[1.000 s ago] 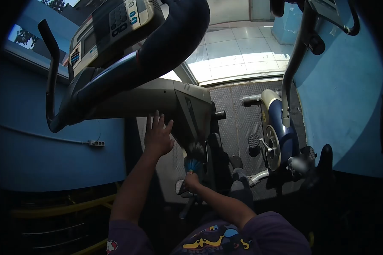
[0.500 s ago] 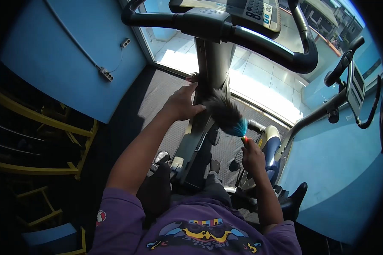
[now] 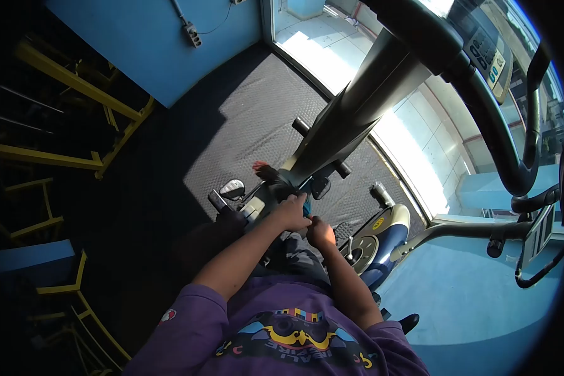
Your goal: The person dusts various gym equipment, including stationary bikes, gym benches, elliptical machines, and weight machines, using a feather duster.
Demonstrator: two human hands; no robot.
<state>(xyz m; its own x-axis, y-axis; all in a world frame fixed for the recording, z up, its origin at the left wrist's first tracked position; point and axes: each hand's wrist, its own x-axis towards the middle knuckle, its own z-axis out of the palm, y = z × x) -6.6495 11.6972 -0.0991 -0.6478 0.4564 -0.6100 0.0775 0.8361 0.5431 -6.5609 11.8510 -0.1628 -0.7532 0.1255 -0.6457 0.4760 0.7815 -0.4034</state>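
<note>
The feather duster [image 3: 277, 179] is hanging over the exercise bike's [image 3: 375, 94] lower frame. The left hand [image 3: 291, 214] is overlapping its feathers, fingers partly extended, their hold unclear; the right hand [image 3: 321, 234] is gripping its handle [image 3: 311, 217], fingers curled tight.

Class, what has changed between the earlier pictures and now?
Since the previous picture, the left hand has moved down from beside the exercise bike's post to the feather duster, close to the right hand. The duster has dropped toward the bike's base. The right hand still grips it.
</note>
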